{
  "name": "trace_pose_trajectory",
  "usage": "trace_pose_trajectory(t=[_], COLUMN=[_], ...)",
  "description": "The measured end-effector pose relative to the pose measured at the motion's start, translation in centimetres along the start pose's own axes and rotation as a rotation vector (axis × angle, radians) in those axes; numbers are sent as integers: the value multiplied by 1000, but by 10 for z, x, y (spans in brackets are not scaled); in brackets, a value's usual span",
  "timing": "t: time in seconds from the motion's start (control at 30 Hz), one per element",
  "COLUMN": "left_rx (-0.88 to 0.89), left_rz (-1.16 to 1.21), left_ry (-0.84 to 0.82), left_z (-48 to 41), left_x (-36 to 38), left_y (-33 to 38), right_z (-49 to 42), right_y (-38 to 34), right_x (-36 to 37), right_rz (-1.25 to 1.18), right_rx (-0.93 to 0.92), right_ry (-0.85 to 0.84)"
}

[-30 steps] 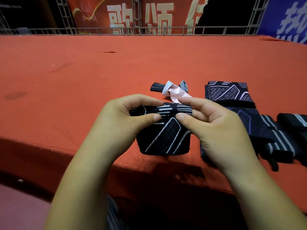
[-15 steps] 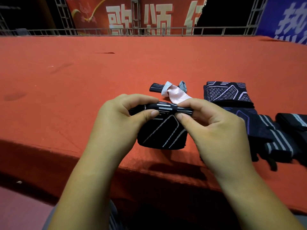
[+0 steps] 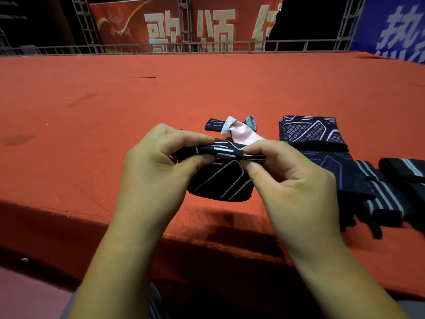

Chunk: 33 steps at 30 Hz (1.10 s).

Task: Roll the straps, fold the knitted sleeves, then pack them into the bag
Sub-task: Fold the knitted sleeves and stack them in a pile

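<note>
Black knitted sleeve [image 3: 220, 183] with white lines is pinched along its top edge by the left hand [image 3: 156, 171] and right hand [image 3: 292, 187], thumbs against forefingers, at the near edge of the red platform [image 3: 115, 111], a pink-tipped strap [image 3: 241, 137] just beyond, folded sleeves [image 3: 310, 132] and striped straps [image 3: 381, 194] to the right.

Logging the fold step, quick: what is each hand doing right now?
Left hand: pinching the black knitted sleeve with white lines.
Right hand: pinching the same sleeve.
</note>
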<state>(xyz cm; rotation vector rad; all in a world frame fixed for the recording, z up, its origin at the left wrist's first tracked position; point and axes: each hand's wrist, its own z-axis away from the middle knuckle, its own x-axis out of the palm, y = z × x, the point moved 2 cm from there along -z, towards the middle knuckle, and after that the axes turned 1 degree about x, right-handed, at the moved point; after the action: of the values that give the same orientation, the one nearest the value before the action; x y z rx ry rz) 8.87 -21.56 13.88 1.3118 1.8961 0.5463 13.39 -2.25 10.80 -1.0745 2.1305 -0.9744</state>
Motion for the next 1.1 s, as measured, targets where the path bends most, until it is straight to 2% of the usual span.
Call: trace_pose_trajectory(t=[0.27, 0.57, 0.77, 0.93, 1.1], left_rx=[24, 92, 90, 75, -123], left_rz=[-95, -202, -379, -232, -52], left_ry=[-80, -96, -72, -196, -148], left_z=[1, -3, -4, -1, 0], left_x=[1, 5, 6, 6, 9], left_y=[-2, -11, -19, -17, -18], right_z=[-4, -8, -10, -9, -5], right_y=[2, 5, 9, 6, 12], right_x=[-1, -2, 0, 2, 6], right_rz=[-21, 114, 194, 80, 34], right_rx=[52, -1, -1, 66, 97], right_ry=[-77, -102, -166, -232, -197])
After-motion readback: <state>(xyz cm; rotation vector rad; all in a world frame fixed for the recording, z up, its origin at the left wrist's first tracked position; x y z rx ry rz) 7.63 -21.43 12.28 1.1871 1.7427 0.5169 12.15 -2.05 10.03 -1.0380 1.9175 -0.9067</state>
